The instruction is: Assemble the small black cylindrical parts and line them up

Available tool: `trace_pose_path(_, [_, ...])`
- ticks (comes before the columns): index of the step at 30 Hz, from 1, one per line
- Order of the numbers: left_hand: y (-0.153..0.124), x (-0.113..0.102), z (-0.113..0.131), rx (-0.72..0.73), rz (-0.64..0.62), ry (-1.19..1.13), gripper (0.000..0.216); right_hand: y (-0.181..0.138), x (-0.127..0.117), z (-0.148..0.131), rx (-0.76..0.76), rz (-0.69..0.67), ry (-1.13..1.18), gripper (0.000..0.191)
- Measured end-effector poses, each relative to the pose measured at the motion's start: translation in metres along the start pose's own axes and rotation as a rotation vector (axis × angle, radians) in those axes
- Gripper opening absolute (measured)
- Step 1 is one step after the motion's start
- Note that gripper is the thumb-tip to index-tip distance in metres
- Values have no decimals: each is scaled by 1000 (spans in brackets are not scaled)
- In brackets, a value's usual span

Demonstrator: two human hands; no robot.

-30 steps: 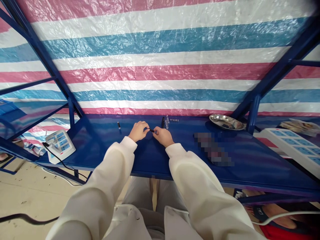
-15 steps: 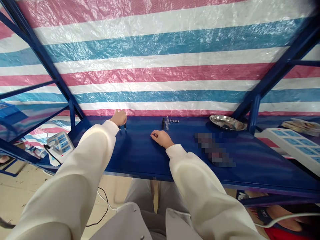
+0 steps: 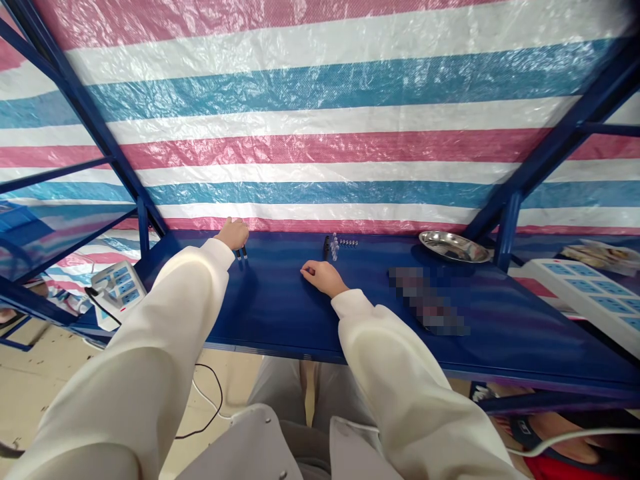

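Observation:
Near the back edge at the left, my left hand [image 3: 233, 235] bends over two slim black rods [image 3: 242, 254] with pale bands near their lower ends. Its fingers are closed round the upper part of the right-hand rod, largely hidden by the hand. Both rods are side by side, a small gap between them. My right hand [image 3: 324, 276] rests curled on the blue table [image 3: 280, 300], and what its fingers hold, if anything, is hidden. Just behind it are a black strip-shaped piece [image 3: 327, 247], several clear small parts [image 3: 335, 247] and a row of small metallic pieces [image 3: 349, 243].
A shiny metal dish [image 3: 454, 246] lies at the back right, with a blurred dark object [image 3: 427, 301] in front of it. Power strips stand left [image 3: 120, 293] and right [image 3: 590, 287]. Blue frame posts and a striped plastic sheet [image 3: 320, 147] border the table.
My left hand has shifted slightly left, and the right-hand rod has come closer to the other one. My right hand stays in the same place.

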State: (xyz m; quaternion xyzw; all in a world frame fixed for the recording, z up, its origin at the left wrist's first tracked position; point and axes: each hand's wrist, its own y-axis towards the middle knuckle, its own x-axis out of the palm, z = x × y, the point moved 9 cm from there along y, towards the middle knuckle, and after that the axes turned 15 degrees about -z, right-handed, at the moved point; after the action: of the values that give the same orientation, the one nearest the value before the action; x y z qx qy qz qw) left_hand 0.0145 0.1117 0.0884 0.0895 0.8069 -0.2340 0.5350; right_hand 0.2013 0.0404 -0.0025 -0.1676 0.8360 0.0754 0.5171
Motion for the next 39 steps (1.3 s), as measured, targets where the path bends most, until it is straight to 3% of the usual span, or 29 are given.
trace_pose_path(39, [2,9,-7,-20,-27,-8,17,0,-3,1,-5,21,37,19])
